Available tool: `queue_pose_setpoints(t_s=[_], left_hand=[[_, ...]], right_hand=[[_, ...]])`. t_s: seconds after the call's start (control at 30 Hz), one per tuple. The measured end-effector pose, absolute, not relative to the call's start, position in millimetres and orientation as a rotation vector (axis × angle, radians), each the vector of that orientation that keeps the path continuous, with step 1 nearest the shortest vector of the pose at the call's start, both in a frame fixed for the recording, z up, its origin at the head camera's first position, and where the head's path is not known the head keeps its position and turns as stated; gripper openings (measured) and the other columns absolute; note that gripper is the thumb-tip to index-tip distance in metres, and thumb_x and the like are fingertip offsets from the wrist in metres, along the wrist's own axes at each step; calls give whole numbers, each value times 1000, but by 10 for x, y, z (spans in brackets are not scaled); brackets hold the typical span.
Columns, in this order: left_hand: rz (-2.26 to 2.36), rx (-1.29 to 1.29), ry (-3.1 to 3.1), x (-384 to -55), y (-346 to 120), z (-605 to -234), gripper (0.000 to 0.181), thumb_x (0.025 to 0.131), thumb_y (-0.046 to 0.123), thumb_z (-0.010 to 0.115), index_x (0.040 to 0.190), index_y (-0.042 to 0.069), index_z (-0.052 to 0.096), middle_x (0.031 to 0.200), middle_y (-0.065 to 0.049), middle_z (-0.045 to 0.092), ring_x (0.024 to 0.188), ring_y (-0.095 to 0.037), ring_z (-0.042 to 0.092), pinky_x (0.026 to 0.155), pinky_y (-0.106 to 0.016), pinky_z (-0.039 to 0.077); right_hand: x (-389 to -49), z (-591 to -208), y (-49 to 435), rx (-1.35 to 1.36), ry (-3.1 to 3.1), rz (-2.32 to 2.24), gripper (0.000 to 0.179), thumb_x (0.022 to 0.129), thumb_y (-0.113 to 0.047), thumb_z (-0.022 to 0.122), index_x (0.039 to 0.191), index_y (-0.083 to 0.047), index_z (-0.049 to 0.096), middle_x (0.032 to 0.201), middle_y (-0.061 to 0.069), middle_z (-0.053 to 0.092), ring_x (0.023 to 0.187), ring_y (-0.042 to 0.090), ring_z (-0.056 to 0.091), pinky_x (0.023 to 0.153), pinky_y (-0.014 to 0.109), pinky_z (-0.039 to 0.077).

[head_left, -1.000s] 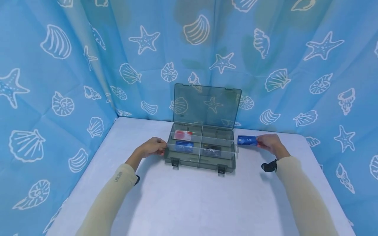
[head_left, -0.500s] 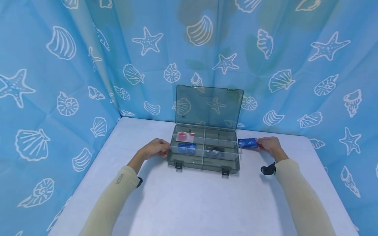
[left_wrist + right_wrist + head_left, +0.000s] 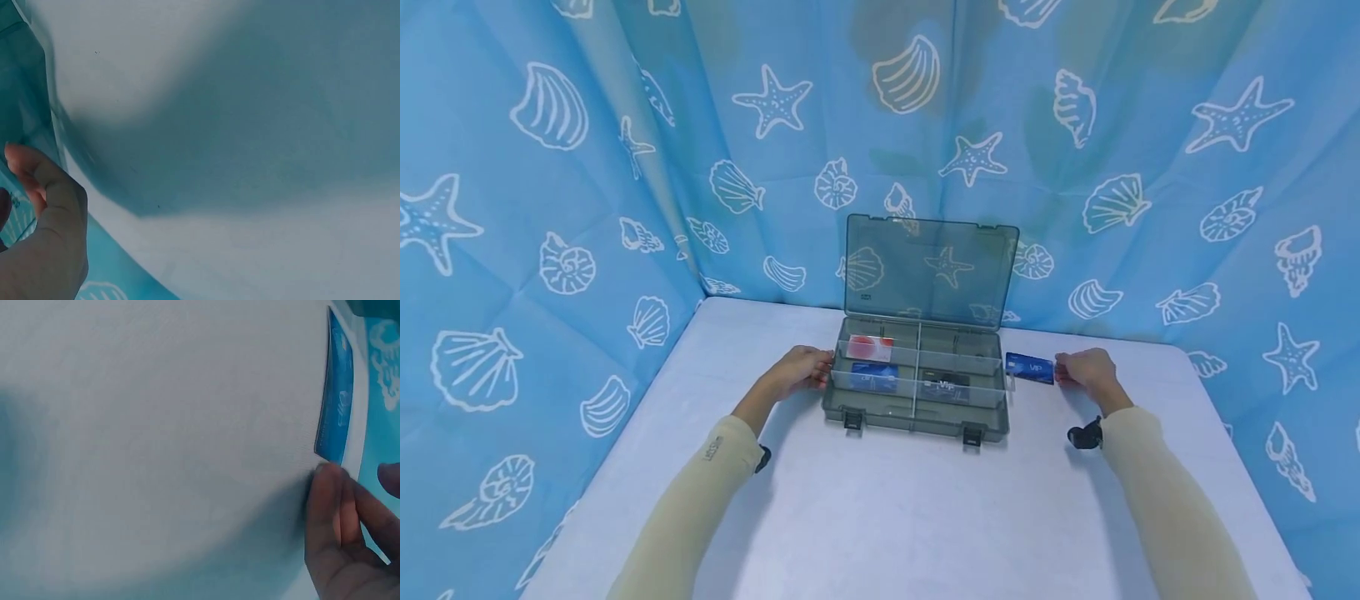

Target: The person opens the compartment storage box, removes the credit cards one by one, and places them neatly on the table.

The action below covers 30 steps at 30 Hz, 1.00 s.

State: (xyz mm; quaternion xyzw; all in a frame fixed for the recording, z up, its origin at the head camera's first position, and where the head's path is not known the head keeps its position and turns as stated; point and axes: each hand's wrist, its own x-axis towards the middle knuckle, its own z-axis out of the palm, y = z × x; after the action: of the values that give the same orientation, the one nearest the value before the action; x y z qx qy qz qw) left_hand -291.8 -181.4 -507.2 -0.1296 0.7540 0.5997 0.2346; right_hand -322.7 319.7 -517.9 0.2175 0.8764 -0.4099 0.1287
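Observation:
A blue VIP card (image 3: pixel 1030 367) lies on the table just right of a grey see-through divided box (image 3: pixel 955 414). My right hand (image 3: pixel 1086 375) is beside the card's right end. In the right wrist view the fingertips come close to the card's end (image 3: pixel 336 394), and the thumb stands apart from them. At the box's left side, my left hand (image 3: pixel 797 372) touches its edge with bent fingers; the left wrist view shows a gap between thumb and fingers. Inside the box are a red-and-white card (image 3: pixel 870 347), a blue card (image 3: pixel 874 377) and a black VIP card (image 3: pixel 945 386).
The box's lid (image 3: pixel 932 267) stands raised against the blue seashell curtain (image 3: pixel 775 208). Clear dividers part the box into several compartments. Two dark latches, including the front left latch (image 3: pixel 853 419), hang at its front. A white cloth (image 3: pixel 910 517) covers the table.
My right hand has let go of the blue VIP card and drawn slightly right of it; the card now lies angled on the table. The left hand stays at the box's left side.

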Motion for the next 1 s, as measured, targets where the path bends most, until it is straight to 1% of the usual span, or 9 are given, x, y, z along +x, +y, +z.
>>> queue_pose_setpoints(t_s=[0.1, 0.17, 0.27, 0.37, 0.5, 0.57, 0.73, 0.9, 1.0], left_hand=[[1628, -369, 2116, -2924, -1819, -5084, 40, 100, 31, 57, 126, 0, 52, 100, -11, 57, 80, -18, 59, 71, -27, 54], [1614, -375, 2147, -2925, -1819, -5094, 38, 99, 30, 59, 123, 1, 55, 99, -11, 58, 80, -18, 59, 72, -28, 54], [1603, -373, 2175, -2925, -1818, -5109, 35, 98, 28, 61, 120, 1, 57, 100, -12, 59, 81, -18, 59, 73, -29, 54], [1602, -371, 2187, -2923, -1811, -5115, 34, 98, 28, 61, 119, 1, 58, 101, -12, 59, 83, -19, 60, 74, -30, 54], [1609, -362, 2190, -2927, -1806, -5117, 34, 98, 28, 61, 119, 1, 58, 102, -12, 59, 84, -19, 60, 74, -29, 54], [1609, -357, 2190, -2931, -1801, -5114, 35, 98, 28, 60, 120, 1, 58, 101, -12, 59, 84, -19, 60, 73, -29, 54], [1592, -353, 2195, -2944, -1788, -5104, 35, 99, 28, 59, 121, 0, 57, 101, -11, 59, 84, -18, 59, 73, -28, 53], [1592, -353, 2203, -2939, -1775, -5099, 33, 99, 27, 59, 118, 1, 58, 101, -12, 59, 83, -18, 59, 73, -28, 53], [1587, -354, 2205, -2936, -1769, -5114, 33, 99, 27, 59, 117, 0, 59, 100, -12, 60, 83, -19, 59, 73, -29, 53]], right_hand=[[-3214, -5067, 3078, 518, 2722, -1048, 44, 101, -30, 49, 119, 8, 60, 94, 17, 65, 85, 28, 63, 88, 47, 50], [-3228, -4995, 2970, 423, 2806, -1056, 42, 101, -29, 49, 122, 6, 58, 100, 20, 65, 90, 33, 62, 89, 50, 50], [-3257, -4875, 2782, 307, 2836, -1158, 42, 101, -29, 50, 125, 5, 57, 108, 23, 64, 94, 34, 65, 88, 49, 52], [-3344, -4850, 2649, 168, 2779, -1272, 44, 100, -32, 54, 121, 6, 62, 104, 21, 66, 89, 29, 67, 82, 42, 56], [-3295, -4721, 2368, -15, 2644, -1364, 42, 100, -28, 55, 117, 9, 63, 97, 20, 68, 84, 28, 69, 79, 43, 56], [-3206, -4633, 2211, -113, 2539, -1361, 40, 101, -24, 53, 118, 11, 62, 99, 21, 68, 87, 31, 69, 82, 46, 55], [-3045, -4572, 1943, -218, 2411, -1094, 39, 100, -22, 52, 116, 12, 62, 104, 19, 69, 94, 31, 69, 86, 43, 54], [-3037, -4675, 1866, -240, 2476, -801, 41, 98, -31, 55, 107, 8, 67, 98, 14, 70, 86, 25, 66, 79, 40, 54], [-3030, -4704, 1825, -194, 2469, -813, 41, 97, -31, 57, 102, 9, 64, 99, 15, 69, 85, 24, 65, 76, 39, 54]])
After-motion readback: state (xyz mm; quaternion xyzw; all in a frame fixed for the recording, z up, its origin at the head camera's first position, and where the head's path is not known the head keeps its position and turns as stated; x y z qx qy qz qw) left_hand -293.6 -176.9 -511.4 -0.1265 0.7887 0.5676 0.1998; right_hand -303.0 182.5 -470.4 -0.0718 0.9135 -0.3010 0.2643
